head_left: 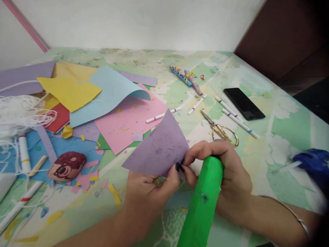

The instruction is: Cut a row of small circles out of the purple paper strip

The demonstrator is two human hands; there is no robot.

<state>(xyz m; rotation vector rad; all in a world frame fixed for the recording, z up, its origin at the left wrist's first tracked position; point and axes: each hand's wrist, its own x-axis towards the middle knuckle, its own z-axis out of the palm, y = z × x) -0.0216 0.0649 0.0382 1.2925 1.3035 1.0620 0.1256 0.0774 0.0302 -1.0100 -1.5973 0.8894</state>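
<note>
My left hand point(149, 192) pinches the lower corner of a purple paper sheet point(159, 147) between thumb and fingers, holding it up over the table. My right hand point(226, 175) is wrapped round a thick green paper-covered tube point(203, 206) that slants toward me, and its thumb and forefinger also pinch the purple sheet's corner. Both hands meet at that corner near the tube's top end.
Gold-handled scissors point(221, 130) lie just beyond my right hand. A black phone point(243, 103), several rolled paper sticks point(238, 118), a pile of coloured sheets point(102, 99), white string point(20, 113), a blue glue gun point(313, 164) and paper scraps cover the green patterned table point(282, 130).
</note>
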